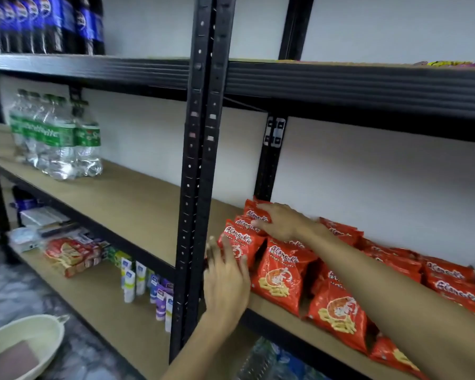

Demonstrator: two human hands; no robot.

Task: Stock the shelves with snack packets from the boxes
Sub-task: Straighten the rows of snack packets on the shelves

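Note:
Red snack packets [283, 278] stand in rows on the right middle shelf [269, 304], running off to the right edge. My left hand [225, 281] lies flat with straight fingers against the front-left packet [240, 239] at the row's left end, beside the black upright. My right hand [279, 223] reaches over the row from the right and grips the top of a rear packet [254, 212] between thumb and fingers. More packets [337, 311] lean near the shelf's front edge under my right forearm.
A black double upright [199, 187] divides the bays. The left middle shelf holds water bottles [55, 138]; cola bottles [47, 23] stand above. The lower shelf carries biscuit packs [69, 256] and tubes [140, 278]. A cream basin [25, 341] sits on the floor.

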